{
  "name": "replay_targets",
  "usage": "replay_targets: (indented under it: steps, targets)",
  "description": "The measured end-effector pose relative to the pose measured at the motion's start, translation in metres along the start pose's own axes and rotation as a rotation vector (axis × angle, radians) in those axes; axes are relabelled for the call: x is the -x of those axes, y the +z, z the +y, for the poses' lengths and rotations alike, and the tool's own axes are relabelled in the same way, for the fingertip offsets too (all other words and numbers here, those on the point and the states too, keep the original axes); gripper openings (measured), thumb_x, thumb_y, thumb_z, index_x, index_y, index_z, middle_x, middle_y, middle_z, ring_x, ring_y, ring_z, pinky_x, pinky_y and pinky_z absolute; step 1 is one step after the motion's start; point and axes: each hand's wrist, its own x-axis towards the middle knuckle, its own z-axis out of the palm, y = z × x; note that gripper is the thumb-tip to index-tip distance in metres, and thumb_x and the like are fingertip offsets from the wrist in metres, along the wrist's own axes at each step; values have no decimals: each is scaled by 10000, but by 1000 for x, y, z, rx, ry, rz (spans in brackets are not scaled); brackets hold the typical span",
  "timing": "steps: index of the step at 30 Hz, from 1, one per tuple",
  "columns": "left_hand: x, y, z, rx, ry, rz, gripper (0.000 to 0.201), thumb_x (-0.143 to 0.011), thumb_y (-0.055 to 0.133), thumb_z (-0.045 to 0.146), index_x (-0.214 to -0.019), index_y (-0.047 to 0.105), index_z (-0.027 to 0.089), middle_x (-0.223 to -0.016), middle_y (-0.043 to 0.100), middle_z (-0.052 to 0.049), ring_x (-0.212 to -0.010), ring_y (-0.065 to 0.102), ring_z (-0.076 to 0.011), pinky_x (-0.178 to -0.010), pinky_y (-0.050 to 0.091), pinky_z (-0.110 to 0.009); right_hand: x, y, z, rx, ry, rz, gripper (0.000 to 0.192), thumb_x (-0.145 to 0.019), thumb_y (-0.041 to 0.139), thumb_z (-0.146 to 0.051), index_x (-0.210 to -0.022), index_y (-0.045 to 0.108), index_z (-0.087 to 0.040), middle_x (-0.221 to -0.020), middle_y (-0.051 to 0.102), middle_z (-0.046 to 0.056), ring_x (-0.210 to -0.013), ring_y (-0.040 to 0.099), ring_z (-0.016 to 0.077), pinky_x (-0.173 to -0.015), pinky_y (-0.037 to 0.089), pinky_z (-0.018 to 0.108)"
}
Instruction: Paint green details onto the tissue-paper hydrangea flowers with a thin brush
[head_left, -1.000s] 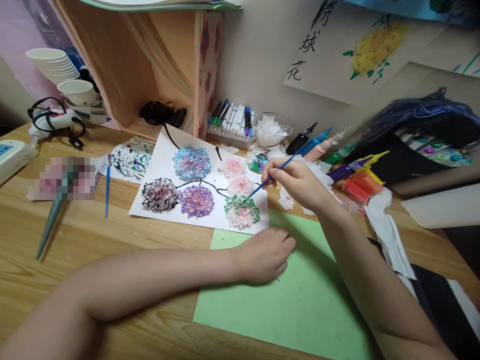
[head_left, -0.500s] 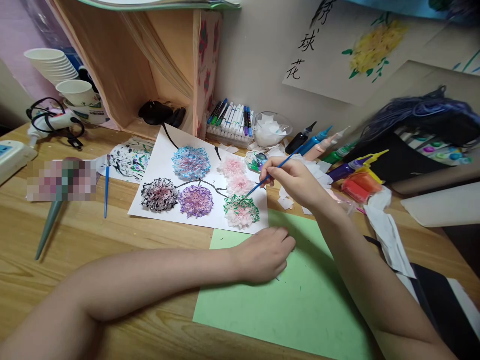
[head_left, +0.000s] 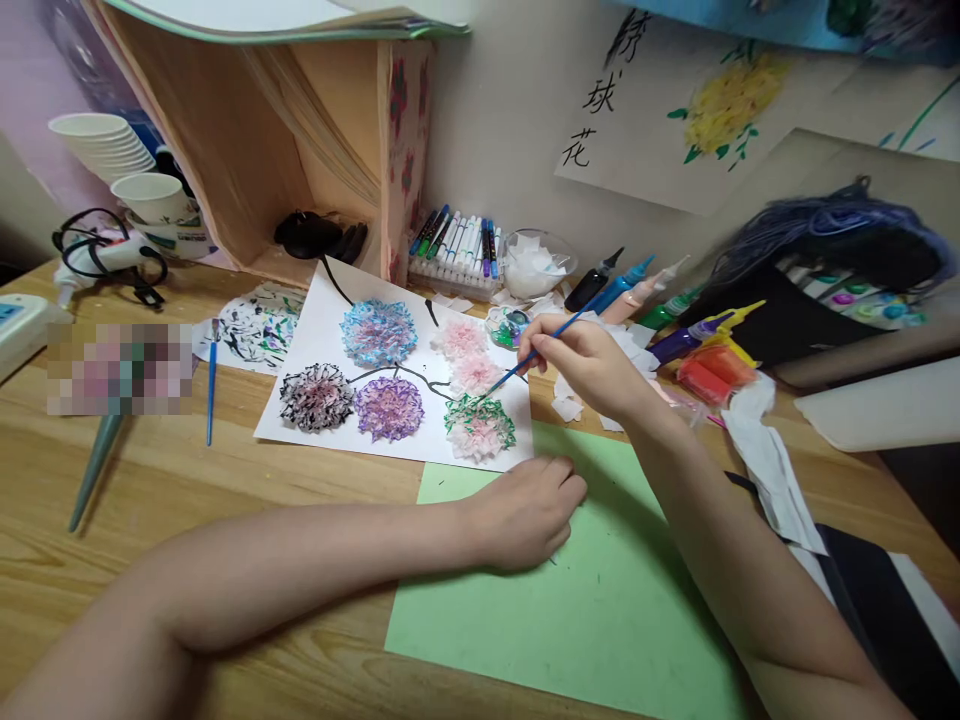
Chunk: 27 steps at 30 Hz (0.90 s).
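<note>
My right hand (head_left: 574, 362) pinches a slim blue paintbrush (head_left: 541, 348). The brush slants down to the left, its tip at the upper part of a pink tissue flower with green-painted edges (head_left: 481, 425). That flower sits at the lower right of a white paper (head_left: 304, 335). On the same sheet are a blue-edged flower (head_left: 379, 332), a black-edged one (head_left: 316, 397), a purple-edged one (head_left: 389, 408) and plain pink ones (head_left: 462, 341), with black painted branches between. My left hand (head_left: 523, 512) lies with curled fingers on a green sheet (head_left: 540, 630), just below the paper; nothing shows in it.
Behind the paper stand a marker tray (head_left: 454, 268), a glass bowl of tissue scraps (head_left: 536, 265) and paint bottles (head_left: 624, 285). A small palette (head_left: 508, 327) holds green paint. Left lie another blue brush (head_left: 211, 395) and a paint-smeared sheet (head_left: 259, 330). A wooden box (head_left: 300, 120) stands behind.
The camera view has shifted slightly, so everything sits a little lower and further left. My right hand keeps the paintbrush at the green-edged flower; my left hand stays on the green sheet.
</note>
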Motion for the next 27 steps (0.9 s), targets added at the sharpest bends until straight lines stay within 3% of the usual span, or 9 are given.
replay_targets:
  steps: [5,9,14,17,21,27]
  targets:
    - [0,-1,0,43,-17,-14,183,-842,427,145,-1013,491,157,-983,524,-99,-864,486,-212,-799,427,-302,2,-16,-6,-149,-91,273,255,-876,512,-291,-673,605,-169,-655,585,11,-584,555,108,-539,402,232]
    - [1,-2,-1,47,5,22,221,-831,422,121,-1035,503,145,-979,518,-92,-864,493,-196,-793,433,-287,21,-19,10,-243,-106,431,263,-893,504,-375,-774,636,-181,-730,618,16,-612,559,114,-549,410,239]
    - [2,-3,-2,110,22,66,216,-828,426,98,-1013,522,154,-975,528,-78,-873,512,-177,-804,436,-272,73,-2,56,-239,-10,460,275,-900,482,-394,-913,666,-190,-906,668,57,-750,573,150,-658,463,275]
    - [2,-4,0,129,-3,76,194,-828,445,101,-988,531,167,-979,535,-73,-886,519,-178,-815,439,-278,93,8,77,-382,38,521,271,-891,473,-393,-964,654,-204,-992,673,72,-854,604,176,-678,490,283]
    - [3,-7,5,102,-20,82,176,-819,472,96,-965,540,168,-970,540,-64,-881,526,-169,-807,445,-269,91,10,86,-434,62,525,344,-888,412,-423,-994,646,-194,-1049,667,100,-888,615,197,-677,510,305]
    - [5,-8,8,87,-35,79,151,-836,481,121,-955,558,176,-966,541,-57,-861,524,-166,-801,446,-273,79,8,90,-334,47,494,373,-883,421,-448,-1024,651,-191,-1064,660,95,-869,597,189,-657,509,294]
